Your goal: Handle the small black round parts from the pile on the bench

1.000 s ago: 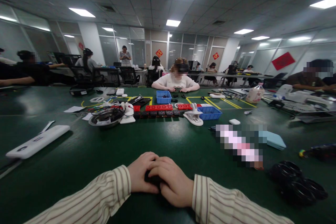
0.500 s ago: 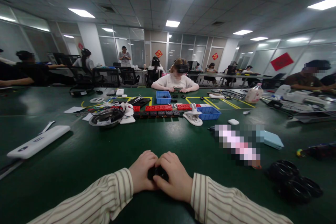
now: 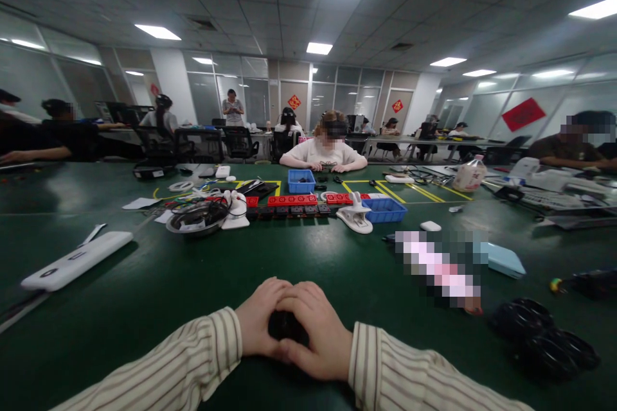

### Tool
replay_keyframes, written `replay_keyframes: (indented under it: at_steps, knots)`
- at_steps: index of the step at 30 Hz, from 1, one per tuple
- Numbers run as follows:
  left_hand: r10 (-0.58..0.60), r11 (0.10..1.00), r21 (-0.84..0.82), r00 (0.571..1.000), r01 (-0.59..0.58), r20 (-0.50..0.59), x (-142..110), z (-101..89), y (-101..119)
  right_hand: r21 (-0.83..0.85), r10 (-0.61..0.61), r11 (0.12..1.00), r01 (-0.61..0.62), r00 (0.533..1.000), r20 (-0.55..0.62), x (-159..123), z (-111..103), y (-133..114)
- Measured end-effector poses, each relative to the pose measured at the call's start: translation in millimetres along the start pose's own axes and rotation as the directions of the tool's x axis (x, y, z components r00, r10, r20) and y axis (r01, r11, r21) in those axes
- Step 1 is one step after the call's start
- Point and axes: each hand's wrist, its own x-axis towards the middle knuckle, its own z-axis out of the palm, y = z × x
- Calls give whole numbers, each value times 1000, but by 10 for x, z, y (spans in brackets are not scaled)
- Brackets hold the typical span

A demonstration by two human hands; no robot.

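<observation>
Cream sleeves (image 3: 168,359) with brown stripes; glossy green tabletop (image 3: 202,270); open rectangular blue plastic bins (image 3: 301,181); long red strips (image 3: 292,200); flat pale-blue box (image 3: 504,260); rounded black object (image 3: 288,326).

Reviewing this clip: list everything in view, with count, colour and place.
table: 1, green, foreground
bar: 1, white, left
bowl: 1, metallic, left of centre, cables inside
bins: 2, blue, mid-table
strips: several, red, mid-table
clip: 1, white, beside nearer bin
box: 1, light blue, right
rings: cluster, black, lower right
jug: 1, pale, far right
people: several, mixed clothing, across table and behind
small clutter: too tangled to count
object: 1, black, between hands, partly hidden
sleeves: 2, striped cream, bottom
left hand, right hand: around object
</observation>
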Motion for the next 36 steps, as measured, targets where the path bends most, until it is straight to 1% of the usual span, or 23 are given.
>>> replay_keyframes:
  at_steps: [3,5,7,10,13,16,18,22,25,28,30,32,34,36]
  knots:
    - [-54,996,76,998,57,-40,-8,8,71,-109,162,980,-169,984,-68,-22,52,27]
    - [-97,988,115,993,104,-65,-7,19,115,-183,247,949,-257,966,-74,-25,87,42]
    - [-123,983,128,990,132,-72,-4,27,145,-238,294,925,-298,954,-51,-17,105,45]
    - [-121,988,92,991,126,-54,4,19,140,-265,318,913,-311,948,-17,-3,98,38]
    - [-71,997,12,998,71,-1,21,-18,79,-210,242,949,-234,970,15,-6,71,37]
    - [-14,999,-47,997,18,78,40,-56,-3,-105,99,990,-93,994,54,-15,62,53]
    - [6,998,-57,994,0,108,48,-65,-49,-46,6,999,-3,997,78,-17,71,66]
    - [29,998,-60,993,-22,112,44,-46,-86,21,-129,992,128,986,108,-9,78,57]
    - [30,998,-53,996,-26,81,27,-34,-63,30,-144,989,142,988,64,-5,42,13]
    - [33,999,-36,998,-31,51,9,-42,-9,6,-66,998,66,998,8,-10,10,-14]
    - [14,1000,-6,1000,-14,28,0,-46,34,-30,50,998,-51,998,-31,-17,17,-4]
    - [-19,999,39,1000,19,-2,-4,-37,71,-94,196,975,-200,979,-53,-24,43,20]
    - [-49,996,78,999,51,-18,-5,-15,97,-170,297,939,-299,954,-36,-28,74,43]
    - [-62,993,99,998,64,-17,-4,8,105,-224,326,921,-317,945,1,-27,91,54]
